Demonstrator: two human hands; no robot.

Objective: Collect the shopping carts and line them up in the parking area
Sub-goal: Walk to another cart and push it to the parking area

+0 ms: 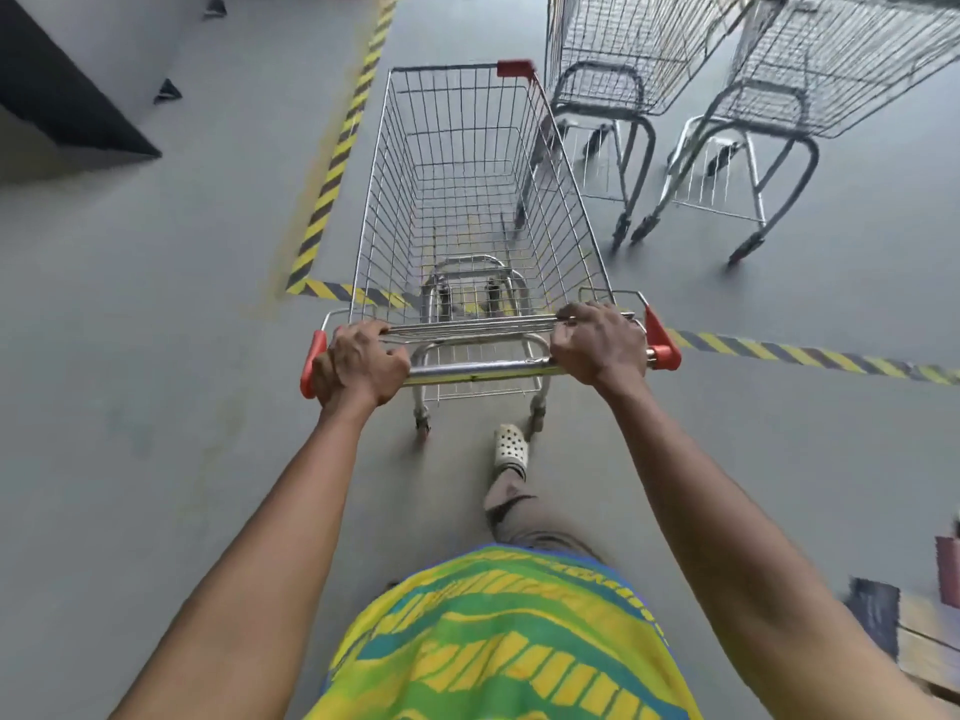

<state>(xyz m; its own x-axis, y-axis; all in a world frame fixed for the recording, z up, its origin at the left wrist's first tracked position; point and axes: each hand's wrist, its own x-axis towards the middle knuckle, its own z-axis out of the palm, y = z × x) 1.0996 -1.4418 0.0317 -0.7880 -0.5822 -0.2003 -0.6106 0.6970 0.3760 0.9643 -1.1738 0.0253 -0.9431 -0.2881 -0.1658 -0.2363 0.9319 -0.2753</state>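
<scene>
An empty wire shopping cart with red corner caps stands straight ahead of me on the grey floor. My left hand grips the left end of its metal handle bar. My right hand grips the right end of the same bar. The cart's basket lies over a yellow-and-black striped floor line that marks the parking area. Two more empty carts stand side by side inside that area, to the right of mine and beyond it.
A second striped line runs away along the left of my cart. A dark slanted block sits at the far left. Wooden and dark objects lie at the lower right. My foot in a white clog is behind the cart.
</scene>
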